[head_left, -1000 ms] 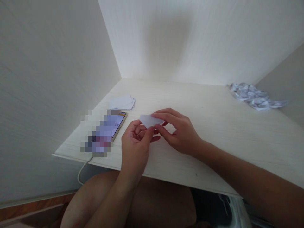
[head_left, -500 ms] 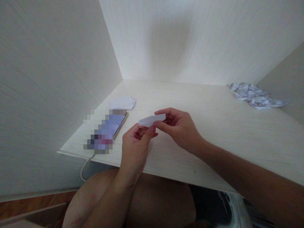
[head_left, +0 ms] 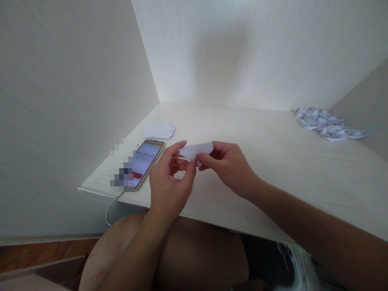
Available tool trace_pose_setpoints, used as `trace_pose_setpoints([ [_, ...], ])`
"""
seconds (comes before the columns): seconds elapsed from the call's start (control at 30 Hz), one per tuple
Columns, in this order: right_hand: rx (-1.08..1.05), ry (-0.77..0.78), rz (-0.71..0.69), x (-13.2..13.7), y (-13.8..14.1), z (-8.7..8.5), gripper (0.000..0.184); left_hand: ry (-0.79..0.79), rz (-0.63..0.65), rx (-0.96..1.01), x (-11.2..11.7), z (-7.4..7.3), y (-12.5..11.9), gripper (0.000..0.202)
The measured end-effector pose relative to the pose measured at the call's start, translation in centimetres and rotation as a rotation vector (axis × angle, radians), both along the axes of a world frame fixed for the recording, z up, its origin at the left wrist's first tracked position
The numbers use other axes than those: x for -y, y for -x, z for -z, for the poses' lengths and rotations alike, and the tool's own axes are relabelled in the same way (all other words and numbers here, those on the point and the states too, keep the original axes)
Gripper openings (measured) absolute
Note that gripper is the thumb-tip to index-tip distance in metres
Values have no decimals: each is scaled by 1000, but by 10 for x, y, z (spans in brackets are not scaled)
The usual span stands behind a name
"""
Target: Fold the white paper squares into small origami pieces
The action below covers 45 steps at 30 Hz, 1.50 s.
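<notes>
A small folded piece of white paper (head_left: 194, 151) is held up between my two hands over the desk. My right hand (head_left: 226, 159) pinches it with the thumb on the near face and the fingers behind. My left hand (head_left: 171, 171) is at its left end, thumb tip at the lower edge and index finger by the upper left corner. The other left fingers curl beneath. Part of the paper's far side is hidden by my fingers.
A phone (head_left: 148, 155) with a timer on its screen lies left of my hands, a cable (head_left: 109, 210) running off the edge. Behind it is a stack of white paper slips (head_left: 159, 130). A heap of folded paper (head_left: 323, 123) sits at the back right. Panels enclose the desk (head_left: 273, 169).
The paper has turned so more of its face shows, with slanted corners. My left index finger has lifted to its upper left corner. The view has shifted slightly.
</notes>
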State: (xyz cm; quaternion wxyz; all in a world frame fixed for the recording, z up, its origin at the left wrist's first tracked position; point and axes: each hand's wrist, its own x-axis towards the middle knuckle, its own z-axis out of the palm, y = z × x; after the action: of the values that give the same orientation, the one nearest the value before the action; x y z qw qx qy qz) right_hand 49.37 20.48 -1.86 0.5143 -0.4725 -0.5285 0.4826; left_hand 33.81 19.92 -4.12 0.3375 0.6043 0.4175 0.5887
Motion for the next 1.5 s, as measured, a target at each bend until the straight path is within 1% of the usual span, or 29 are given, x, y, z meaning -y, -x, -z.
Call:
trace_pose_setpoints([
  [0.1, -3, -1, 12, 0, 0, 0, 17, 5, -4, 40, -1, 1, 0, 41],
  [0.17, -26, 4, 7, 1, 0, 0, 17, -27, -8, 45, -1, 1, -1, 37],
  [0.27, -64, 1, -3, 2, 0, -1, 16, -95, -14, 49, -1, 1, -2, 25],
  [0.33, -65, -4, -14, 2, 0, -1, 15, -103, -5, 77, -1, -1, -2, 18],
  [0.4, -46, -9, -28, 1, 0, -1, 16, -55, 18, 126, -2, -3, -2, 18],
  [0.47, -45, -9, -51, 0, 0, 0, 16, 37, 65, 162, -4, -6, 0, 20],
  [0.57, -109, -11, -84, -1, 0, 2, 19, 151, 192, 169, -7, -10, 5, 20],
  [0.67, -140, -52, -74, 0, 1, 2, 41, 231, 286, 192, -10, -10, 10, 22],
  [0.7, -131, -75, -68, 1, 1, 1, 45, 253, 301, 215, -10, -10, 11, 23],
  [0.73, -116, -98, -65, 2, 1, 0, 46, 266, 310, 243, -10, -9, 12, 23],
  [0.8, -91, -142, -61, 4, 2, -2, 36, 278, 321, 273, -10, -9, 11, 22],
  [0.9, -68, -175, -63, 6, 3, -3, 18, 250, 278, 249, -8, -11, 9, 16],
  [1.0, -69, -175, -58, 7, 4, -4, 10, 184, 212, 207, -6, -15, 7, 8],
  [1.07, -73, -183, -46, 8, 4, -5, 6, 124, 175, 183, -3, -17, 6, 6],
  [1.13, -61, -201, -44, 8, 4, -6, 5, 71, 157, 171, -1, -18, 5, 7],
  [1.2, -35, -224, -47, 9, 3, -7, 7, 61, 159, 175, 1, -19, 4, 7],
  [1.3, 19, -258, -54, 11, 1, -9, 11, 109, 156, 184, 2, -18, 3, 3],
  [1.37, 46, -292, -54, 12, 0, -9, 13, 137, 159, 185, 1, -16, 3, 7],
  [1.5, 83, -361, -43, 13, -1, -9, 9, 172, 217, 248, -3, -12, 6, 15],
])
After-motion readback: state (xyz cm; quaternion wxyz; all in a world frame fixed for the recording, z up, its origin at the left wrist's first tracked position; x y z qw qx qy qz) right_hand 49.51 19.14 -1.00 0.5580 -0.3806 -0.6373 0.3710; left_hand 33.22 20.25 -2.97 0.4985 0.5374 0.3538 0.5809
